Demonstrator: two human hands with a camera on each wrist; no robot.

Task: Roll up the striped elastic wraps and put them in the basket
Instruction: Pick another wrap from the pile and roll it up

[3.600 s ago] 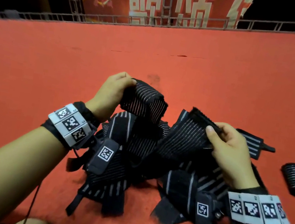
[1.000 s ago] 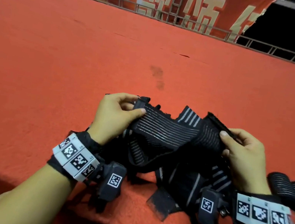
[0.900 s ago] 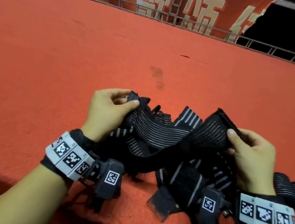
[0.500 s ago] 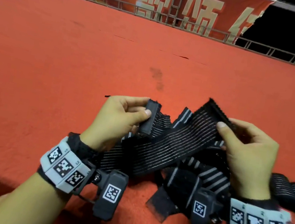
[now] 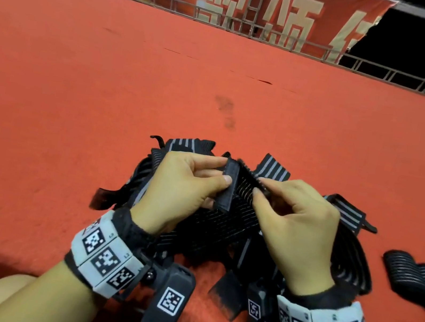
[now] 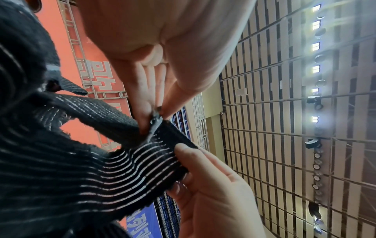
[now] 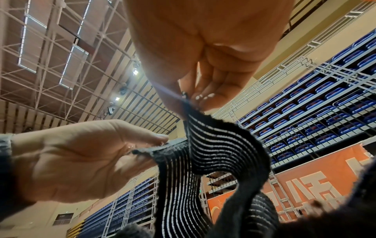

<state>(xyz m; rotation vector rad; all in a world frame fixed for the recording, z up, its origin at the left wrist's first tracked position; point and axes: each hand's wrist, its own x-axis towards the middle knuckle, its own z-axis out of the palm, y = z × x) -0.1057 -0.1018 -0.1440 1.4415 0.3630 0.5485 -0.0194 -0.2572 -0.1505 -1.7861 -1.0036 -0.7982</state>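
A black elastic wrap with thin white stripes [image 5: 239, 193] is held up between both hands over a loose pile of similar wraps [image 5: 270, 243] on the red carpet. My left hand [image 5: 225, 170] pinches its folded-over end between thumb and fingers. My right hand [image 5: 259, 187] pinches the band just beside that, so only a short piece spans the two hands. The left wrist view shows the left fingertips [image 6: 142, 116] clamped on the wrap [image 6: 122, 161]. In the right wrist view the right fingertips [image 7: 173, 99] grip the wrap's edge [image 7: 213, 145]. No basket is in view.
Two rolled wraps [image 5: 411, 275] lie on the carpet at the right. The red carpet [image 5: 105, 86] stretches far ahead to a metal railing [image 5: 228, 23] with a red banner behind it. My bare knee [image 5: 0, 294] shows at the bottom left.
The hands have drawn close together. The stretched length of wrap between them has shortened, and the left hand now pinches a folded-over end.
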